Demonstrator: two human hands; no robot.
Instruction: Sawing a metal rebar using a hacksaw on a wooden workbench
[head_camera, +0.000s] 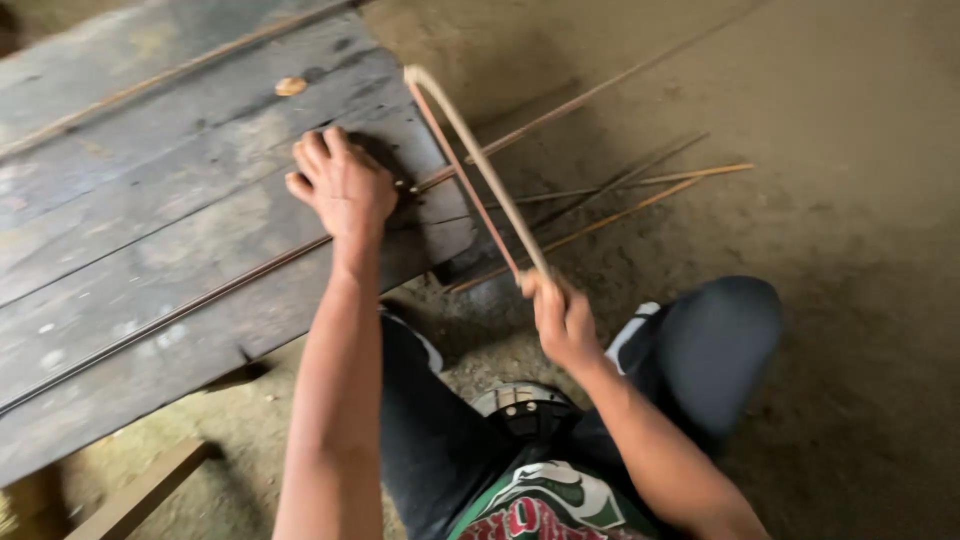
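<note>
Both hands were at work: my left hand pressed flat, fingers spread, on the weathered plank table, pinning a long thin cane strip that ran along the boards, while my right hand was closed round the folded end of that strip, bent back into a narrow hairpin above the table's corner. I judged this the bending stage; next would call for steady, even pull so the fibres didn't crack. Boards looked rough, grey, cracked. Several spare slender sticks lay on the dusty earth floor.
</note>
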